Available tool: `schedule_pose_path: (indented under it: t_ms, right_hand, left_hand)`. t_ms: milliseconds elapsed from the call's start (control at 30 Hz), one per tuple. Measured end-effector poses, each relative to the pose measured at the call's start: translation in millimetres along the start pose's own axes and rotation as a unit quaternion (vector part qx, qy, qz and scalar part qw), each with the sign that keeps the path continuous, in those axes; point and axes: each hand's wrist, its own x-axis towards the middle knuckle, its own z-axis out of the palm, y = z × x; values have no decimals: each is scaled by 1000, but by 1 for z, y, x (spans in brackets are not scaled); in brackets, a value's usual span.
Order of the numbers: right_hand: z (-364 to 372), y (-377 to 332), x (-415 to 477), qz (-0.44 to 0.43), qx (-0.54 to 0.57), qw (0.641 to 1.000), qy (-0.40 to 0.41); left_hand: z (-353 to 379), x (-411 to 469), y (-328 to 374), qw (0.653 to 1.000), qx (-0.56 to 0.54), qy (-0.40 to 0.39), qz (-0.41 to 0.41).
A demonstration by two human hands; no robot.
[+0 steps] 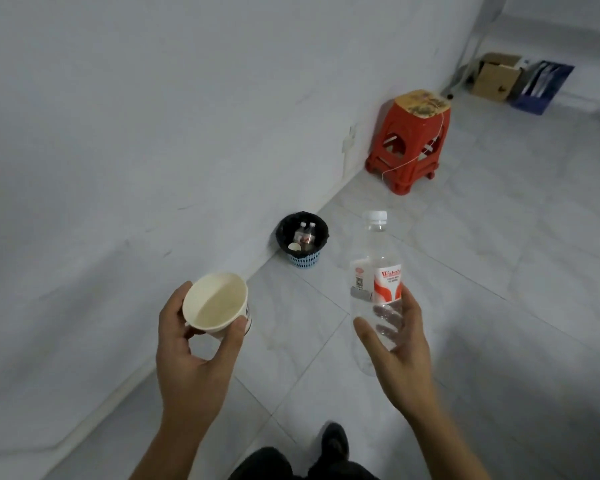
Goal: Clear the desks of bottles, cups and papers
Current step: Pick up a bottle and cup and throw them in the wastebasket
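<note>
Left hand (pixel 194 362) — cup (pixel 215 301); right hand (pixel 402 358) — bottle (pixel 376 278)

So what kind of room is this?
Likely a plain office or workroom: tiled floor, a lined waste bin holding bottles against the white wall, a red plastic stool, cardboard boxes further back.

The bottle (pixel 374 271) is clear, shiny plastic. The cup (pixel 219 303) is matt paper. The stool (pixel 409 140) is red plastic. The floor (pixel 499 271) is smooth tile.
</note>
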Motion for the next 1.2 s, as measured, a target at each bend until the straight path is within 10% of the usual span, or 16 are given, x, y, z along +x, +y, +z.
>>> schedule_pose_path:
  t_ms: [667,1200]
  right_hand:
    - [161,-38,459,86,-53,994,42]
    - [199,104,679,260,-24,961,-87]
  left_hand:
    - [240,469,-172,985,21,-135,-103]
    - [409,546,-322,939,146,-153,-272]
